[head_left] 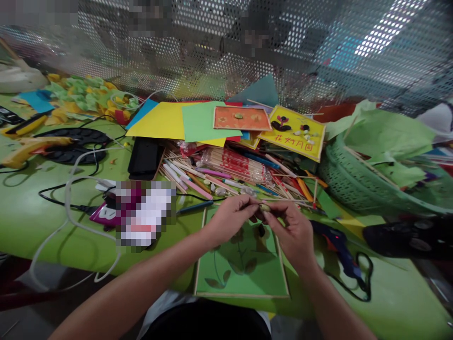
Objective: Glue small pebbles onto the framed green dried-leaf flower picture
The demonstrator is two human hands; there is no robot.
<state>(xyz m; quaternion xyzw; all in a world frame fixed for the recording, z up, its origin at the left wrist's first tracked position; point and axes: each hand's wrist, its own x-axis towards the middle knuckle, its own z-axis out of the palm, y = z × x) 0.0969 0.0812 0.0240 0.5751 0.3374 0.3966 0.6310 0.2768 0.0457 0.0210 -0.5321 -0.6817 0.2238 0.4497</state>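
Our left fingers point(249, 210) pinched a small pebble-like piece point(264, 207) above the green framed picture point(244, 285); our right fingers point(275, 224) pinched its other side. We judged it light, hard and slippery, best gripped by its edges.

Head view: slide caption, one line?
Left hand and right hand hold a small object between their fingertips above a framed green panel, glue gun at right.
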